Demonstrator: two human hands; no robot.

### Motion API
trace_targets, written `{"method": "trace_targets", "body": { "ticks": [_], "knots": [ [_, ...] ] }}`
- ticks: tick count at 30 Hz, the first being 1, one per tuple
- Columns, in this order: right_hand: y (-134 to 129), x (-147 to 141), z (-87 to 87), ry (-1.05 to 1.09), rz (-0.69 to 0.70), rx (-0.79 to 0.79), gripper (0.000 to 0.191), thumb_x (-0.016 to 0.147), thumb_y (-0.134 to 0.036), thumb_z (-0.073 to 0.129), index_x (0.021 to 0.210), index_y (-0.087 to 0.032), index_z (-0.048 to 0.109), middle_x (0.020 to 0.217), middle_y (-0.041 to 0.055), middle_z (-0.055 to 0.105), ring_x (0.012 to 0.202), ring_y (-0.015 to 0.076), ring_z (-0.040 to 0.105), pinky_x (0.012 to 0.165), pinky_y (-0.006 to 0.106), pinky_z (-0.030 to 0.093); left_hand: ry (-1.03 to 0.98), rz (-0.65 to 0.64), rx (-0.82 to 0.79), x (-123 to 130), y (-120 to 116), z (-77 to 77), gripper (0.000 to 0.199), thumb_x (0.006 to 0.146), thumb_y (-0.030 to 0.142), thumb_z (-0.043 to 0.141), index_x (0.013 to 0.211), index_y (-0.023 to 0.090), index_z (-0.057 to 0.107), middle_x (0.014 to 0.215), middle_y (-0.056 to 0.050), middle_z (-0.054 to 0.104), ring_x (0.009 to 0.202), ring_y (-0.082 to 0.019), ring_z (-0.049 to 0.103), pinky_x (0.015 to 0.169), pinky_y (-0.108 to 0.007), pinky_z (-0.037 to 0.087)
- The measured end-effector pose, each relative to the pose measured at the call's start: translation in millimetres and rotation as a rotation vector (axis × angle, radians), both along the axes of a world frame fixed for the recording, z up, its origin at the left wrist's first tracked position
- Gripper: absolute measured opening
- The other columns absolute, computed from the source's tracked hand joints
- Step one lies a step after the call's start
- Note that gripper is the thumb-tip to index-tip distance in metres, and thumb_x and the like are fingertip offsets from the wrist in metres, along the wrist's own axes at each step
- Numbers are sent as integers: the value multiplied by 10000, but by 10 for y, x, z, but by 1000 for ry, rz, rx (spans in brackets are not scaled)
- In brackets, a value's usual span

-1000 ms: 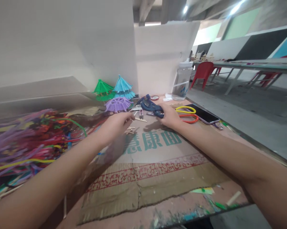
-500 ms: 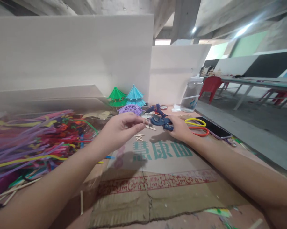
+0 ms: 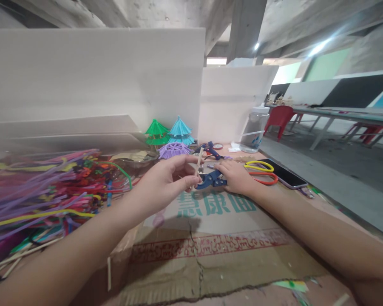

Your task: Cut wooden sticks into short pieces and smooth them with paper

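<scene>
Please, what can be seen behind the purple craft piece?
Behind the purple craft piece stand a green roof-shaped piece and a light-blue roof-shaped piece, with a white board further back. The light-blue one's base is covered.

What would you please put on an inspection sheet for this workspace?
Surface: printed brown cardboard sheet on a pinkish tabletop.
Job's things: thin pale wooden stick, dark blue hand cutter.
Clutter: multicoloured pile of fuzzy craft stems, left; green, light-blue and purple umbrella-shaped models; yellow and orange handle loops and black-screened flat phone, right.
Hands: left hand pinches the stick, right hand grips the cutter.
Cables: nothing seen.
Surroundings: upright white panels behind; red plastic chair, right.
</scene>
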State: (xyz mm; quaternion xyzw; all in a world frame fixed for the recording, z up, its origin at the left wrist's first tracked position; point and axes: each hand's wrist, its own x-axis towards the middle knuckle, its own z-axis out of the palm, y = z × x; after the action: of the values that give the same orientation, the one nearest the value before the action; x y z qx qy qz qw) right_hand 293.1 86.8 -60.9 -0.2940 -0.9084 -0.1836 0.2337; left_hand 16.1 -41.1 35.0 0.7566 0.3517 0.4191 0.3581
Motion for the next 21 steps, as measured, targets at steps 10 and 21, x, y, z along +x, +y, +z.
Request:
{"method": "trace_targets", "body": {
  "ticks": [10,21],
  "knots": [
    [42,79,-20,138,-92,-22,574,688,-166,675,1255,-185,591,1173,157,711,1070,362,653,940,496,502,-11,45,43,-10,-28,34,202,899,374,657,922,176,623,870,-49,731,802,-169,693,729,-292,564],
    [15,42,-3,122,-102,-77,534,698,-163,670,1229,-165,607,1168,158,719,1058,348,667,913,470,516,47,104,9,-14,-30,32,160,845,327,711,876,170,719,794,-27,753,731,-159,712,662,-249,565]
  ]
}}
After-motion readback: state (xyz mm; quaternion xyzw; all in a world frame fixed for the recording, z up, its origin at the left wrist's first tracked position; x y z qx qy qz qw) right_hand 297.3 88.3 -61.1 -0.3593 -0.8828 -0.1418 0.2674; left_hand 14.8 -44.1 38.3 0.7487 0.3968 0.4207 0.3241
